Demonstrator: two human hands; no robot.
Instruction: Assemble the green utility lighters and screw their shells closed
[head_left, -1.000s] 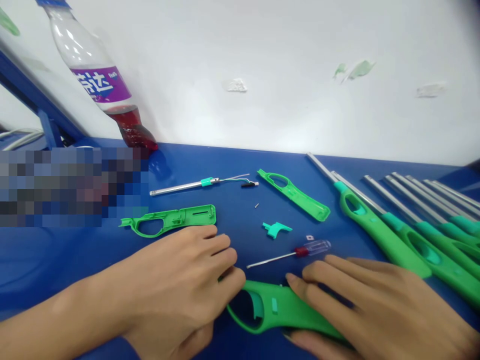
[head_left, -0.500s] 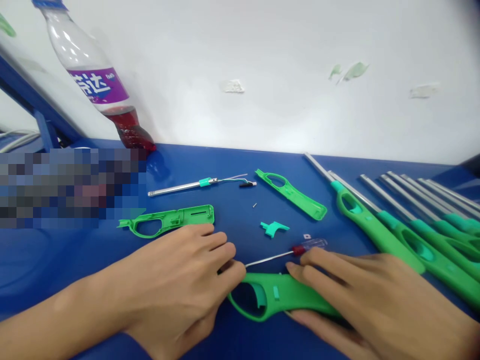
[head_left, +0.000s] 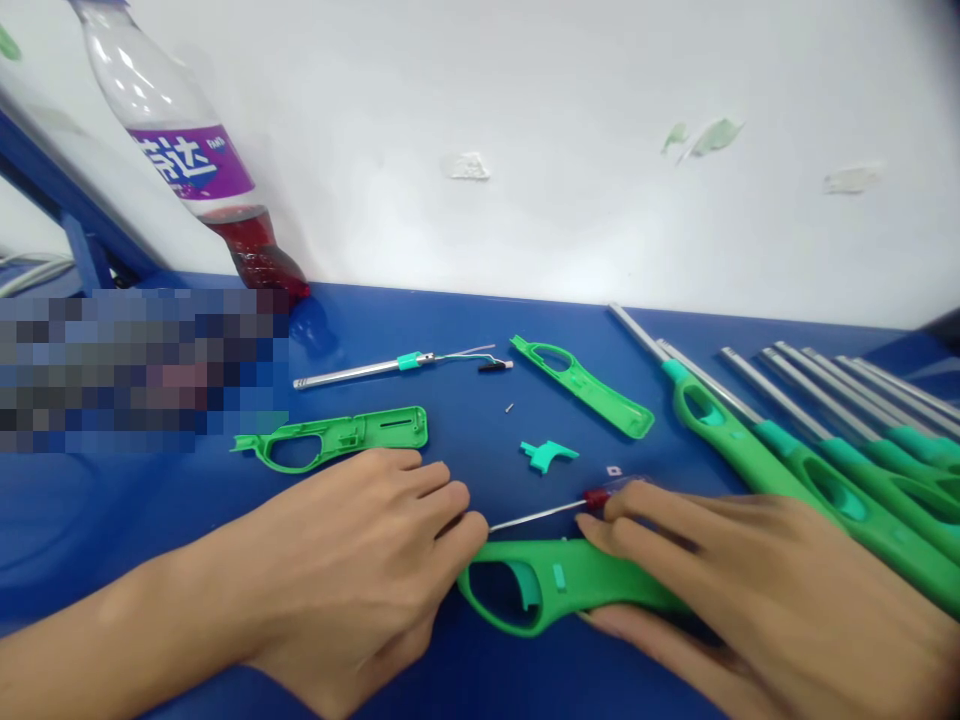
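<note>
A green gas lighter [head_left: 570,590] lies lengthwise low in the head view, its turquoise trigger [head_left: 528,584] inside the finger loop. My left hand [head_left: 367,560] is closed at the lighter's front end, fingers curled; its fingertips are hidden. My right hand [head_left: 720,560] grips the rear of the body, thumb on the near side and fingers on the far side. Just beyond the lighter is a screwdriver [head_left: 540,516] with a red and clear handle, partly covered by my right fingers. Past it sit a loose turquoise trigger [head_left: 549,456] and a small screw [head_left: 509,407].
Two opened green shell halves [head_left: 375,430] [head_left: 589,390] and a metal tube [head_left: 352,374] with wires lie behind my hands. Several whole lighters [head_left: 750,450] are lined up at right. A drink bottle [head_left: 199,165] stands at back left, near a pixelated patch. A white wall [head_left: 525,240] bounds the blue table [head_left: 450,320].
My right hand has shifted slightly upward with the lighter's rear end, covering more of the screwdriver handle. My left hand keeps almost the same place.
</note>
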